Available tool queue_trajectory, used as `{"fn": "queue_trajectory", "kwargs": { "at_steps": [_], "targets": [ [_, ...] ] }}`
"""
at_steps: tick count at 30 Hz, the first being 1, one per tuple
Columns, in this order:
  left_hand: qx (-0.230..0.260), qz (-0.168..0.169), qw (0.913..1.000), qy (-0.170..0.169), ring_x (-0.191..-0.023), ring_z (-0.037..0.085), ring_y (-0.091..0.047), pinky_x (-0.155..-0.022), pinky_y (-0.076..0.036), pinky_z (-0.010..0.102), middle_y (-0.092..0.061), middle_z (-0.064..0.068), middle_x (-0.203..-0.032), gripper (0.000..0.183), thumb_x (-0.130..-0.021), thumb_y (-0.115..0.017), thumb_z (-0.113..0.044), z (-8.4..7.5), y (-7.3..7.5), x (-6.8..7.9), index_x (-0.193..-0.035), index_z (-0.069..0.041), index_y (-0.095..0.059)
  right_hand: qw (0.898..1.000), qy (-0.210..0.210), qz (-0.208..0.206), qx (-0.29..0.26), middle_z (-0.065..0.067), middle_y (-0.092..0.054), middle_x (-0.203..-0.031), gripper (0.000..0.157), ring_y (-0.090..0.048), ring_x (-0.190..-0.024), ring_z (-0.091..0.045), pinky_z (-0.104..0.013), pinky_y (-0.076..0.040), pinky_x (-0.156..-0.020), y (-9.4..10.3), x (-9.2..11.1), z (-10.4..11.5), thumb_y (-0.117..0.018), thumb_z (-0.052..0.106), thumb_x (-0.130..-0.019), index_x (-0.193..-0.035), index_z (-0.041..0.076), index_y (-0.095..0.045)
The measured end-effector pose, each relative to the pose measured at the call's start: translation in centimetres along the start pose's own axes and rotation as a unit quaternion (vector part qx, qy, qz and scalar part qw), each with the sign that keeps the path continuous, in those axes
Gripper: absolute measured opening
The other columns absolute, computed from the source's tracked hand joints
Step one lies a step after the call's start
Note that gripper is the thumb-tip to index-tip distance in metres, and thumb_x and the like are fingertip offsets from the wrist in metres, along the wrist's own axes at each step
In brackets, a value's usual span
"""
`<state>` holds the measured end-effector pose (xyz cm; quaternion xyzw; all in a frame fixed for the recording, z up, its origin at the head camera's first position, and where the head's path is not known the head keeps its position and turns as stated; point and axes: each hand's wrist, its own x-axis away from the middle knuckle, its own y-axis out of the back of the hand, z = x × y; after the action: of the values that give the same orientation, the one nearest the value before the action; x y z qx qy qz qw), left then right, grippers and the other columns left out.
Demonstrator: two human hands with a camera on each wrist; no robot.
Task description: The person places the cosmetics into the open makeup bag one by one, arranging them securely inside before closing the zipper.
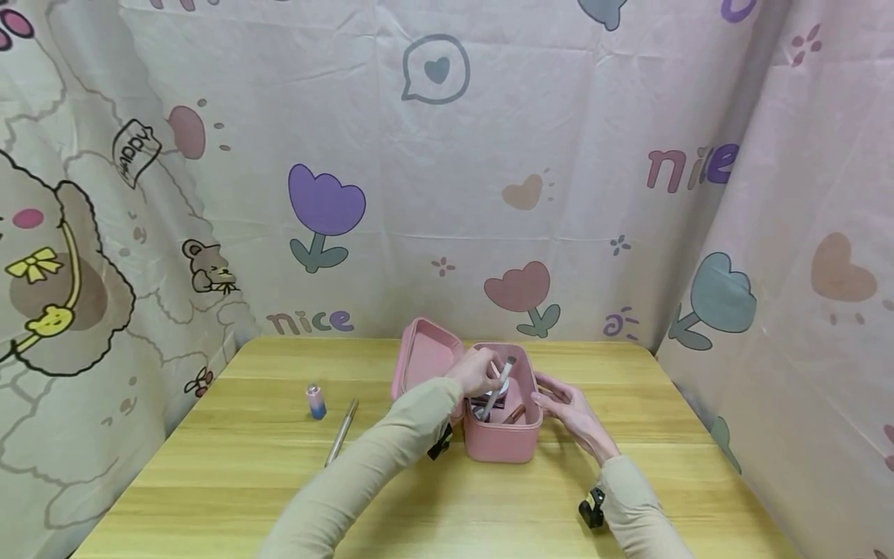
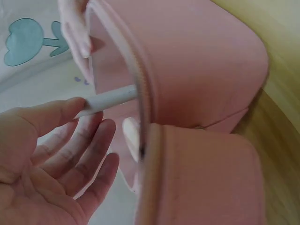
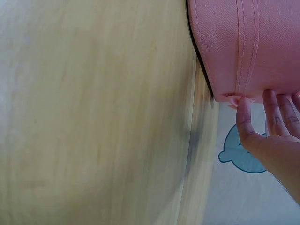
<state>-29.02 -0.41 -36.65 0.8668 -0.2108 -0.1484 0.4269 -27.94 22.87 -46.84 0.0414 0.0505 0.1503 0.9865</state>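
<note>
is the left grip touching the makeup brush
Touching: the left wrist view shows the left grip pinching the makeup brush by its pale handle, no gap between skin and handle.

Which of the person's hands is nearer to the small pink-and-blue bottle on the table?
Left. The left hand, pinching a brush over the pink case, is to the right of the bottle; the right hand is farther right, against the case's outer side.

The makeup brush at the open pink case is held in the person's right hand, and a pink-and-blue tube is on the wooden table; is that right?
Not quite: the head view shows the left hand holding the makeup brush. The pink case is open, and the pink-and-blue tube is on the wooden table.
</note>
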Motion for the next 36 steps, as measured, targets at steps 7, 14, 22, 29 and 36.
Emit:
{"fn": "queue_trajectory", "kwargs": {
  "at_steps": [7,14,22,29,36],
  "targets": [
    [-0.099,0.014,0.9949,0.008,-0.086,0.016,-0.073,-0.075,-0.055,0.02,-0.079,0.005,-0.092,0.01,-0.085,-0.076,-0.009,0.8,-0.8,0.4,-0.095,-0.008,-0.075,1.0,0.002,-0.003,0.002,-0.028,-0.034,-0.159,0.062,-0.037,-0.144,-0.048,-0.03,-0.056,-0.096,-0.2,0.0,0.2,-0.058,0.012,-0.1,-0.154,-0.006,-0.031],
    [-0.176,-0.005,0.9843,-0.01,-0.084,0.016,-0.069,-0.079,-0.051,0.026,-0.078,0.0,-0.087,0.005,-0.081,-0.078,-0.013,1.5,-1.3,0.6,-0.086,-0.013,-0.076,1.0,0.005,-0.004,0.001,-0.028,-0.034,-0.158,0.062,-0.037,-0.144,-0.048,-0.03,-0.057,-0.096,-0.3,0.0,0.2,-0.058,0.011,-0.1,-0.153,-0.006,-0.031],
    [-0.17,-0.004,0.9854,-0.001,-0.083,0.014,-0.068,-0.079,-0.05,0.026,-0.078,-0.001,-0.088,0.006,-0.082,-0.081,-0.017,1.5,-1.5,0.4,-0.085,-0.014,-0.076,1.0,0.001,-0.005,0.004,-0.028,-0.033,-0.159,0.063,-0.037,-0.145,-0.048,-0.031,-0.056,-0.097,-0.4,0.1,0.1,-0.058,0.011,-0.1,-0.154,-0.006,-0.03],
    [-0.184,-0.006,0.9828,0.002,-0.09,0.019,-0.068,-0.086,-0.05,0.031,-0.077,0.001,-0.094,0.014,-0.08,-0.083,-0.017,1.5,-1.5,0.4,-0.092,-0.013,-0.078,1.0,0.0,-0.005,0.009,-0.029,-0.033,-0.159,0.063,-0.037,-0.144,-0.048,-0.037,-0.055,-0.101,-0.2,0.0,0.2,-0.058,0.012,-0.101,-0.154,-0.007,-0.03],
    [-0.187,-0.015,0.9823,-0.003,-0.092,0.02,-0.067,-0.09,-0.049,0.034,-0.077,0.001,-0.094,0.014,-0.079,-0.079,-0.012,1.7,-1.2,0.4,-0.093,-0.012,-0.079,1.0,-0.005,-0.011,0.014,-0.029,-0.032,-0.159,0.064,-0.037,-0.144,-0.046,-0.038,-0.054,-0.103,-0.2,0.1,0.3,-0.059,0.013,-0.101,-0.153,-0.008,-0.03]
  ]
}}
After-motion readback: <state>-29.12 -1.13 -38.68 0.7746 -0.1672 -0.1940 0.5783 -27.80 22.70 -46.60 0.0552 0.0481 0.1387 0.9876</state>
